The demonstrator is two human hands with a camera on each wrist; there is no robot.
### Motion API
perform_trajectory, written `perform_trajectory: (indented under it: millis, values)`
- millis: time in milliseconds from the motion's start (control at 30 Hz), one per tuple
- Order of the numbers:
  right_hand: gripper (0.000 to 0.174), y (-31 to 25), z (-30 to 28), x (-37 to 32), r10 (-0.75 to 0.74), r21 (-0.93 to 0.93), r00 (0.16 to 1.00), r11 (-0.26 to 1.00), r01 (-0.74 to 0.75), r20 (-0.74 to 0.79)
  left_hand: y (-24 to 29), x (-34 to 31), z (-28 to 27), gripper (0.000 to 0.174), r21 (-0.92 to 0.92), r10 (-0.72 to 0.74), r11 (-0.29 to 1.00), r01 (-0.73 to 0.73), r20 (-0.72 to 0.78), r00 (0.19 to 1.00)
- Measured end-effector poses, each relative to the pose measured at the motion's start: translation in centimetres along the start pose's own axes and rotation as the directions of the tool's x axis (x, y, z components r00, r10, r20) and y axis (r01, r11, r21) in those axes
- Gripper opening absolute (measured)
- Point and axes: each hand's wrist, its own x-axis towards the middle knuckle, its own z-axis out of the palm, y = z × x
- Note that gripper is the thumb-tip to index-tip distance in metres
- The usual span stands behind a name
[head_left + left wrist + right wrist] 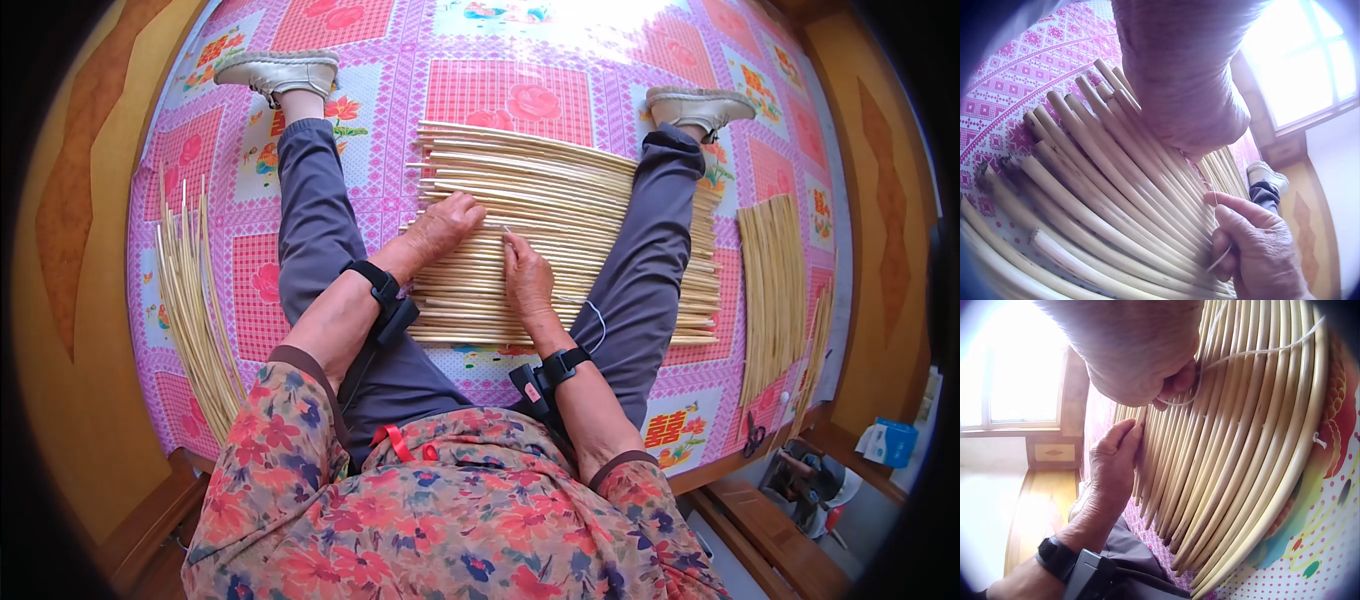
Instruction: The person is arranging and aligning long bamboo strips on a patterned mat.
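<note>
Pale stalks (540,260) lie side by side in a mat between the person's legs, joined by white string (1260,351). The left hand (445,228) is over the mat's left part; in the right wrist view, that left hand (1113,459) pinches a stalk between thumb and forefinger near its end. Close to its right, the right hand (528,278) pinches the thin white string. In the left wrist view the right hand (1263,244) has curled fingers with string running through them. The left hand's (1185,75) fingertips are hidden there.
Loose stalks (190,300) lie at the left; another bundle (772,290) lies at the right. Scissors (752,435) are near the lower right edge of the patterned cover (400,90). The person's legs flank the mat. A blue pack (888,442) stands beyond the edge.
</note>
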Motion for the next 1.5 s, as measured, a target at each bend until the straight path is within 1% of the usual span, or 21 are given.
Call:
perform_trajectory:
  millis: [233,300,533,733,900,1033,1133,1200,1300,1367,1433,1500]
  values:
    - [0.017,-0.2,-0.1,-0.1,-0.024,-0.027,0.999,0.999,0.023,-0.023,0.0,-0.1,0.0,0.016,-0.008,-0.005,1.000,0.005,0.011,1.000]
    - [0.017,-0.3,-0.2,-0.1,-0.004,-0.017,1.000,1.000,0.003,-0.007,0.0,0.0,-0.1,0.016,-0.005,-0.008,1.000,0.008,0.031,0.999]
    - [0.017,-0.1,-0.2,0.1,-0.023,-0.019,1.000,1.000,0.024,0.003,0.0,0.0,-0.2,0.017,-0.002,0.012,1.000,-0.012,0.018,1.000]
    - [0.017,-0.2,-0.4,0.1,-0.021,-0.034,0.999,0.999,0.022,0.031,0.1,0.1,-0.5,0.017,0.001,-0.004,1.000,0.004,0.052,0.999]
    - [0.017,-0.2,-0.1,-0.1,-0.002,-0.014,1.000,1.000,0.002,-0.003,0.1,0.1,-0.4,0.017,0.000,-0.001,1.000,0.001,0.043,0.999]
    - [0.017,-0.4,-0.1,-0.1,0.000,-0.022,1.000,1.000,0.001,0.009,0.2,0.1,-0.4,0.016,-0.010,-0.011,1.000,0.012,0.045,0.999]
    - [0.018,-0.4,0.0,-0.3,-0.026,-0.021,1.000,0.999,0.026,-0.009,0.3,0.0,-0.5,0.015,-0.010,0.007,1.000,-0.007,0.032,0.999]
    - [0.018,-0.5,0.0,-0.4,-0.011,0.040,1.000,0.999,0.012,-0.021,0.4,0.2,-0.7,0.014,0.002,0.005,1.000,-0.005,0.041,0.999]
    - [0.018,-0.8,0.6,-0.3,-0.012,0.040,0.998,0.999,0.015,-0.065,0.9,0.2,-1.1,0.013,0.011,0.009,1.000,-0.009,0.025,1.000]
    - [0.018,-1.0,0.7,-0.3,0.003,0.056,0.998,0.998,0.001,-0.063,1.0,0.3,-1.2,0.012,0.001,0.005,1.000,-0.005,0.025,1.000]
    - [0.018,-1.1,0.7,-0.3,-0.008,0.083,0.994,0.996,0.017,-0.106,1.0,0.3,-1.2,0.011,0.022,-0.002,1.000,0.001,0.038,0.999]
    - [0.017,-1.4,0.4,-0.3,0.009,0.083,0.995,0.997,-0.001,-0.098,1.1,0.4,-1.3,0.011,0.011,-0.001,1.000,0.000,0.034,0.999]
